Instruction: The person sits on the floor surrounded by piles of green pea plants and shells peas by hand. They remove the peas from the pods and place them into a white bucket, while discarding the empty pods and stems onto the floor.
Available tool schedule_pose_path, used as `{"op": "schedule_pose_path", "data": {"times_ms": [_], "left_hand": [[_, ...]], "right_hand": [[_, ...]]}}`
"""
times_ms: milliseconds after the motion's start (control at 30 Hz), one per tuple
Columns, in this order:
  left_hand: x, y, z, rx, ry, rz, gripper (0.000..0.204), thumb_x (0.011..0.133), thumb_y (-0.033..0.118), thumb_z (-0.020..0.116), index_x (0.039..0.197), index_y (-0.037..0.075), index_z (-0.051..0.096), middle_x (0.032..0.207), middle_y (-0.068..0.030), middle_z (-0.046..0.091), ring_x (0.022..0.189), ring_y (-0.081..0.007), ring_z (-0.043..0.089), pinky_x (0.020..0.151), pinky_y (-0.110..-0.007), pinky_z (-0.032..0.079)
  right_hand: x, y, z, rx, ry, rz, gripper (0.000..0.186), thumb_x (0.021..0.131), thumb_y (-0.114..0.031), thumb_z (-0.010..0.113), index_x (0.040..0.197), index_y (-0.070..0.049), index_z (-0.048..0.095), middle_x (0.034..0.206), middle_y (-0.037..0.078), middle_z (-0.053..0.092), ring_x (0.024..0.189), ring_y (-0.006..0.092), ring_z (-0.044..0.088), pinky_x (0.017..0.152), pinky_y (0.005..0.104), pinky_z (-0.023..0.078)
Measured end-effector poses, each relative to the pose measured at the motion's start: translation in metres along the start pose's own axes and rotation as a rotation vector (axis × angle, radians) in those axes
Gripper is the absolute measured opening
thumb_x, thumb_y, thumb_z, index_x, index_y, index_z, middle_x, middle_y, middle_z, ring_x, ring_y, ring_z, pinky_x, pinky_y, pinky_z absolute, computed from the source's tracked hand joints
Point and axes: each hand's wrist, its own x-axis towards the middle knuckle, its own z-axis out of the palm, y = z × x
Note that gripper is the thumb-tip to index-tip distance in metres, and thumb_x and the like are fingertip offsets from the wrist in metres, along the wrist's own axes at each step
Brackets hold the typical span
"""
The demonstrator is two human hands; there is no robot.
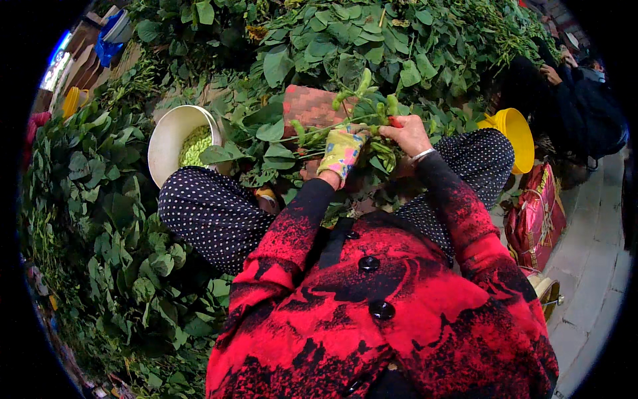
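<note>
Head view: at upper centre, the bean stalk (318, 132) runs crosswise, the gloved left hand (342, 150) closed around it; the bare right hand (409, 137), nearer the green pods (383, 154), has its fingers curled there, their exact grip unclear.

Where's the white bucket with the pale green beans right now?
In the head view, the white bucket is left of the gloved left hand, just beyond the dotted left knee.

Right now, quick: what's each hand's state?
Left hand: gloved, closed on podded green stalks.
Right hand: curled in at those stalks; whether its grip is shut can't be told.
</note>
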Motion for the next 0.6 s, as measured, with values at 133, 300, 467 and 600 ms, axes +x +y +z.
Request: {"op": "schedule_pose_path", "data": {"times_ms": [133, 300, 467, 600], "left_hand": [[-0.003, 0.017, -0.009, -0.290, -0.154, -0.319, 0.018, 0.079, 0.014, 0.056, 0.092, 0.007, 0.065, 0.063, -0.0026, 0.057, 0.048, -0.0075, 0.045, 0.044, -0.024, 0.036], [-0.024, 0.024, -0.009, -0.565, -0.217, -0.490, 0.025, 0.083, 0.012, 0.051, 0.108, 0.008, 0.058, 0.059, 0.0071, 0.046, 0.045, -0.0028, 0.036, 0.039, -0.017, 0.028], [-0.036, 0.016, -0.033, -0.830, -0.264, -0.607, 0.022, 0.085, 0.014, 0.051, 0.106, 0.009, 0.058, 0.061, 0.0056, 0.051, 0.045, -0.0032, 0.042, 0.036, -0.019, 0.030], [-0.046, -0.006, -0.046, -0.992, 0.028, -0.762, 0.025, 0.087, 0.017, 0.045, 0.108, 0.007, 0.053, 0.060, 0.0030, 0.047, 0.042, -0.0067, 0.040, 0.034, -0.019, 0.027]], "right_hand": [[0.008, 0.008, -0.003, -0.030, 0.029, 0.014, 0.027, 0.071, -0.020, 0.065, 0.075, 0.006, 0.060, 0.055, 0.002, 0.052, 0.053, 0.0060, 0.044, 0.050, 0.0256, 0.038], [0.024, 0.031, -0.006, -0.154, 0.052, -0.054, 0.029, 0.071, -0.026, 0.064, 0.076, 0.003, 0.061, 0.055, 0.011, 0.054, 0.050, 0.0128, 0.047, 0.051, 0.0295, 0.039], [0.039, 0.057, 0.001, -0.274, 0.084, 0.013, 0.030, 0.069, -0.028, 0.064, 0.079, 0.000, 0.062, 0.063, 0.014, 0.059, 0.056, 0.0211, 0.056, 0.056, 0.0334, 0.042], [0.045, 0.061, -0.003, -0.235, 0.104, 0.021, 0.029, 0.069, -0.024, 0.065, 0.085, 0.000, 0.062, 0.070, 0.012, 0.062, 0.063, 0.0139, 0.058, 0.059, 0.0275, 0.044]]}}
